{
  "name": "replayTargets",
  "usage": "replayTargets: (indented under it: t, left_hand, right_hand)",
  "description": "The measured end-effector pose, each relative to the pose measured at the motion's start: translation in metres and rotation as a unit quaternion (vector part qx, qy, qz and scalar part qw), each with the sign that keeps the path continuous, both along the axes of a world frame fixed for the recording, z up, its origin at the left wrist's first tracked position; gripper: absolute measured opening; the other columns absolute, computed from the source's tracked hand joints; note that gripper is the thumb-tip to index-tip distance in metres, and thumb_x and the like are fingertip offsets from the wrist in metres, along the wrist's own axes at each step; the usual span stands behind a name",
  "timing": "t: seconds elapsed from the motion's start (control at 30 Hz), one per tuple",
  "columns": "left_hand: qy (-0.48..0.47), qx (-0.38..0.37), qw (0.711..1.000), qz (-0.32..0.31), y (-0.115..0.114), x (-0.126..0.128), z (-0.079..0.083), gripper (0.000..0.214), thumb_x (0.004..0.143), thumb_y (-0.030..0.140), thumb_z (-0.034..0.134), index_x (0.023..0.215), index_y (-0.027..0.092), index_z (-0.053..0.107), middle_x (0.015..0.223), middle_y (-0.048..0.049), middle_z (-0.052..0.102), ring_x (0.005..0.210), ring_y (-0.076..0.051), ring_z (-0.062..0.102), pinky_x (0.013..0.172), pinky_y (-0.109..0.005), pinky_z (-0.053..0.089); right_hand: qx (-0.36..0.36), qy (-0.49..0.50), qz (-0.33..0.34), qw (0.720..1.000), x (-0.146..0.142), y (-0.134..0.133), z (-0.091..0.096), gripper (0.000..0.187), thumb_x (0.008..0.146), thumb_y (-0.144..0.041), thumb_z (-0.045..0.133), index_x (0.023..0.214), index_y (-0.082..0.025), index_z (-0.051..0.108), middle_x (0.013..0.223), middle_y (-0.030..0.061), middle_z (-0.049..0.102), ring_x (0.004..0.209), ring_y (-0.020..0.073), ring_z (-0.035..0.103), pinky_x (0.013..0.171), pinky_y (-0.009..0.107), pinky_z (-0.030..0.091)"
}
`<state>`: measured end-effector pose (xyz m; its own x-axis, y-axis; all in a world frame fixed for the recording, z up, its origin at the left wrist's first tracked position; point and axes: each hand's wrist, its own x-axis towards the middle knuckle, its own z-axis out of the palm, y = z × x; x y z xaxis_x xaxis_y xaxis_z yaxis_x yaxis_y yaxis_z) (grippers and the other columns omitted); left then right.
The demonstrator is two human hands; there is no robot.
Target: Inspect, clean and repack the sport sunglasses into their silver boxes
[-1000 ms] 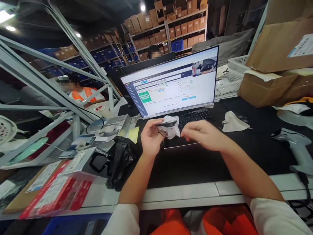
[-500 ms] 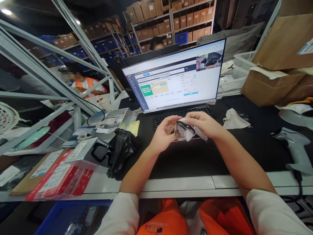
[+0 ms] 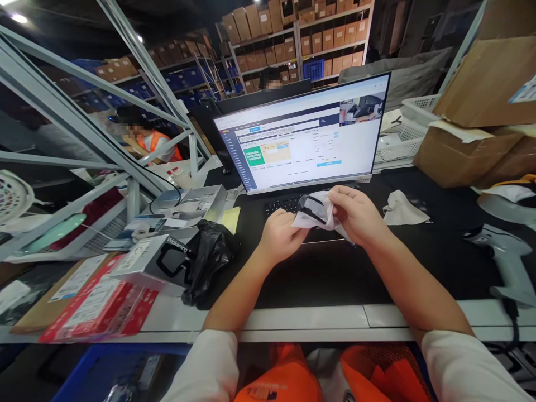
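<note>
A pair of black-framed glasses (image 3: 312, 206) shows through a thin, crumpled white wrap (image 3: 326, 215) held over the black desk mat. My left hand (image 3: 281, 237) is closed, pinching the wrap's lower left corner. On the other side, my right hand (image 3: 358, 215) grips the bunched upper right part between thumb and fingers. Part of the glasses is hidden by the wrap. Just behind lies a black keyboard (image 3: 281, 205), below a lit monitor (image 3: 299, 151). A pale cloth (image 3: 402, 209) rests on the mat to the right of my right hand.
Left of the mat are a black plastic bag (image 3: 211, 259), a silver box printed with glasses (image 3: 157, 259) and a red parcel (image 3: 98, 301). A grey barcode scanner (image 3: 505, 257) stands at right, below cardboard boxes (image 3: 460, 153). A co-worker in an orange vest (image 3: 157, 145) sits at far left.
The white wrap now covers more of the glasses, which have turned in my hands. My left hand has closed on the wrap's corner; the view has tilted slightly.
</note>
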<state>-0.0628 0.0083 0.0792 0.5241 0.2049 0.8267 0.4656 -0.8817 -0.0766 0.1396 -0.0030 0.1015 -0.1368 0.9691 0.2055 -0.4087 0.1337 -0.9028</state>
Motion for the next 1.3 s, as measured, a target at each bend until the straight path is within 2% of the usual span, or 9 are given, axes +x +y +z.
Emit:
replayTargets:
  t: [0.37,0.5,0.6,0.67,0.77,0.93,1.07,1.17,1.3]
  left_hand:
    - [-0.012,-0.016,1.0,-0.01,-0.016,-0.036,0.028,0.008,0.094,0.014,0.061,0.097,0.021,0.066,0.072,0.0013,0.07,0.059,-0.013,0.06,0.065,-0.031,0.04]
    - [-0.056,-0.033,0.998,0.0,-0.016,-0.035,0.024,0.01,0.097,0.019,0.058,0.093,0.022,0.066,0.074,0.0001,0.071,0.064,-0.014,0.063,0.067,-0.03,0.046]
    - [-0.167,-0.05,0.984,0.028,-0.014,-0.033,0.014,0.014,0.099,0.024,0.055,0.093,0.021,0.067,0.081,-0.0021,0.073,0.073,-0.015,0.067,0.068,-0.028,0.049]
    - [-0.227,-0.061,0.971,0.045,-0.015,-0.03,0.008,0.014,0.1,0.025,0.055,0.095,0.021,0.068,0.083,-0.002,0.073,0.075,-0.015,0.067,0.068,-0.027,0.051]
    - [-0.227,-0.082,0.97,0.013,-0.016,-0.017,0.004,0.013,0.099,0.025,0.056,0.096,0.021,0.068,0.084,-0.0023,0.073,0.076,-0.015,0.068,0.07,-0.027,0.053]
    - [-0.135,-0.1,0.98,-0.102,-0.012,0.003,0.002,0.013,0.096,0.023,0.06,0.093,0.023,0.072,0.08,-0.0026,0.073,0.081,-0.018,0.068,0.076,-0.034,0.056]
    - [-0.211,-0.21,0.949,-0.105,0.003,0.0,-0.009,0.017,0.097,0.03,0.063,0.106,0.024,0.075,0.091,-0.0049,0.073,0.09,-0.019,0.068,0.082,-0.036,0.055]
    - [-0.24,-0.281,0.927,-0.061,0.015,0.009,-0.023,0.023,0.099,0.034,0.059,0.113,0.022,0.073,0.096,-0.006,0.073,0.089,-0.018,0.068,0.08,-0.032,0.053]
    - [-0.027,-0.273,0.962,0.001,0.015,0.065,-0.04,0.02,0.097,0.026,0.059,0.093,0.018,0.076,0.093,-0.0076,0.075,0.091,-0.021,0.066,0.087,-0.037,0.051]
  right_hand:
    - [0.094,-0.177,0.0,0.98,0.002,-0.004,0.0,0.031,0.086,-0.035,0.065,0.061,-0.019,0.055,0.057,-0.0018,0.052,0.057,0.0119,0.047,0.061,0.027,0.039]
    - [0.105,-0.152,0.04,0.982,0.003,-0.002,-0.006,0.035,0.089,-0.046,0.067,0.067,-0.02,0.058,0.061,-0.0009,0.054,0.061,0.0139,0.05,0.065,0.029,0.044]
    - [0.154,-0.133,0.0,0.979,0.007,0.002,-0.007,0.039,0.092,-0.06,0.062,0.091,-0.021,0.067,0.082,0.0028,0.065,0.08,0.0185,0.061,0.08,0.032,0.049]
    - [0.2,-0.21,0.036,0.956,0.006,0.004,-0.008,0.051,0.085,-0.065,0.07,0.114,-0.023,0.067,0.11,0.0076,0.069,0.106,0.024,0.063,0.095,0.037,0.049]
    - [0.245,-0.33,0.175,0.895,-0.006,0.004,-0.014,0.072,0.073,-0.066,0.081,0.126,-0.02,0.065,0.131,0.0126,0.064,0.126,0.0309,0.056,0.108,0.044,0.044]
    - [0.212,-0.321,0.177,0.906,-0.025,-0.001,-0.022,0.052,0.083,-0.067,0.07,0.095,-0.016,0.07,0.098,0.0053,0.072,0.09,0.0211,0.064,0.083,0.033,0.052]
    - [0.156,-0.362,0.171,0.903,0.001,0.002,-0.008,0.044,0.089,-0.059,0.065,0.088,-0.016,0.073,0.087,0.0042,0.074,0.08,0.0194,0.065,0.077,0.031,0.05]
    - [0.153,-0.329,0.082,0.928,0.038,0.013,0.003,0.04,0.092,-0.054,0.062,0.093,-0.017,0.077,0.1,0.0077,0.077,0.096,0.0228,0.069,0.091,0.034,0.05]
    - [0.129,-0.322,-0.191,0.918,0.084,0.033,0.004,0.036,0.088,-0.051,0.066,0.079,-0.016,0.074,0.088,0.0088,0.076,0.09,0.025,0.069,0.089,0.037,0.051]
